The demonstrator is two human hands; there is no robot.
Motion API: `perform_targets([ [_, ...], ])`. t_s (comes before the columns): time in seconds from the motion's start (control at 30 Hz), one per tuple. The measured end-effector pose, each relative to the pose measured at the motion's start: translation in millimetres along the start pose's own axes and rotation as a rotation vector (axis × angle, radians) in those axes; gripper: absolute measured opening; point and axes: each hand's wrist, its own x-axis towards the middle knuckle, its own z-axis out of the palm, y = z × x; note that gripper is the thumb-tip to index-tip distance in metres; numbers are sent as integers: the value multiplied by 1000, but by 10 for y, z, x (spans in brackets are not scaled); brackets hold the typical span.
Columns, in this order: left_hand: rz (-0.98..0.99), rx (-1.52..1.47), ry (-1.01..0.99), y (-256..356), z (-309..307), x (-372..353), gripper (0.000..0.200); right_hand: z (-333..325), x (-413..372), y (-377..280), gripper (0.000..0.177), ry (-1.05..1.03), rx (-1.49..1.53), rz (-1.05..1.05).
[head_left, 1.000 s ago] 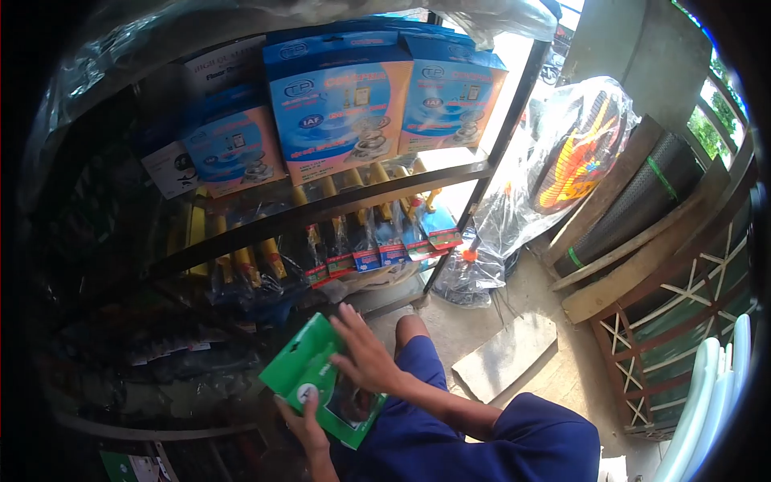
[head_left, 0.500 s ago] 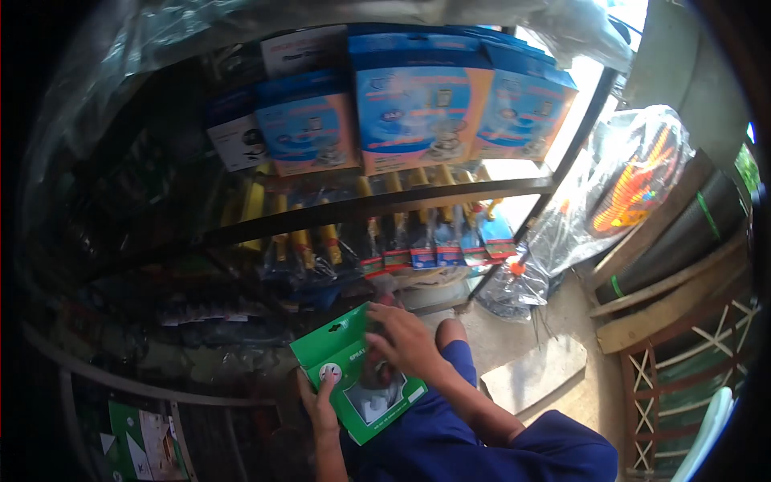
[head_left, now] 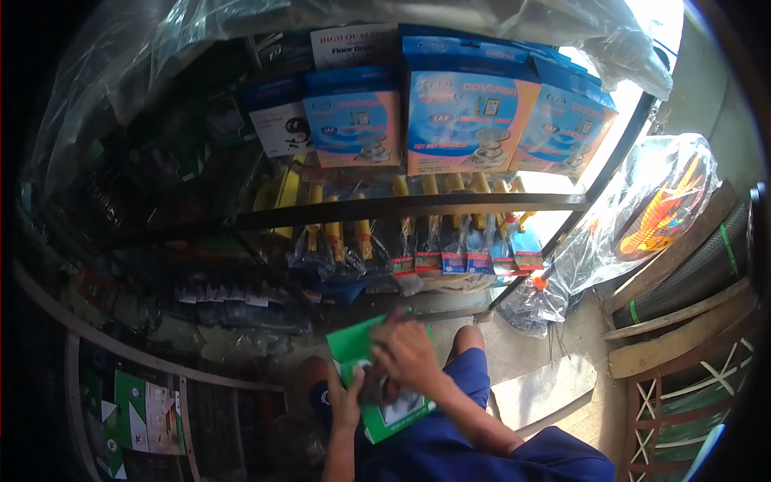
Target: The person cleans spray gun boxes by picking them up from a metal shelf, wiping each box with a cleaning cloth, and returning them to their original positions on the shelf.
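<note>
A green cardboard box point(head_left: 352, 341) with a clear window rests over my lap, tilted, its hanging flap towards the shelves. White print on it is too small to read now. My left hand point(head_left: 346, 399) grips the box by its left side, thumb on the front face. Over the front, my right hand point(head_left: 411, 352) is closed on a dark reddish rag-like thing point(head_left: 375, 389), smeared by motion. That thing covers part of the window, and its exact kind cannot be made out. Some of the box's front is hidden by my hands.
Blue and pink boxes point(head_left: 470, 120) stand on the shelf ahead. Below the shelf bar point(head_left: 450, 204), yellow-handled tools point(head_left: 334, 239) hang in plastic. More green boxes point(head_left: 149, 414) sit at lower left. A plastic-wrapped bundle point(head_left: 666, 209) and a dark mesh roll point(head_left: 699, 281) lean at right.
My right hand and the blurred thing have shifted over the box's front. The view has moved, so the shelves sit further right and look sharper. My left hand still grips the box.
</note>
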Motion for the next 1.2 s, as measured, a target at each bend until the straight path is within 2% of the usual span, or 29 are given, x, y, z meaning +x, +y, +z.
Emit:
perform_targets([
  [0.03,-9,-71,39,22,-32,42,47,-1,20,86,30,22,-43,-23],
  [0.13,34,-166,104,56,-40,127,46,24,76,264,36,75,26,128],
  [0.23,3,-211,99,55,-20,162,47,40,111,193,44,62,-20,106],
  [0.37,9,-174,94,13,12,156,42,18,76,-250,53,-70,0,25],
  [0.47,21,-302,111,-56,-32,240,43,67,26,-453,59,-189,63,-99],
  [0.5,-26,-299,150,-22,-61,238,41,66,-2,-436,66,-227,65,-143],
  [0.6,-2,-393,226,-134,-238,322,43,-16,-50,-290,73,-303,31,-52],
  [0.63,36,-352,243,-130,-276,354,44,-17,-80,-205,82,-279,75,-15],
  [0.73,-12,-249,238,-134,-277,380,46,-26,-92,-171,89,-125,365,120],
  [0.87,-307,-569,107,-231,-113,289,51,-102,105,-294,90,-151,374,-32],
  [0.9,-356,-609,75,-157,-78,232,52,-164,116,-243,90,-149,271,-44],
  [1.0,-385,-652,57,-288,-134,193,52,-381,21,12,88,-131,94,171],
  [1.03,-392,-658,75,-330,-187,193,49,-380,-80,150,83,-153,26,313],
  [1.13,-379,-581,62,-454,-315,230,50,-161,-568,688,74,-420,629,792],
  [1.2,-352,-448,45,-494,-337,264,56,-130,-624,602,71,-487,850,937],
])
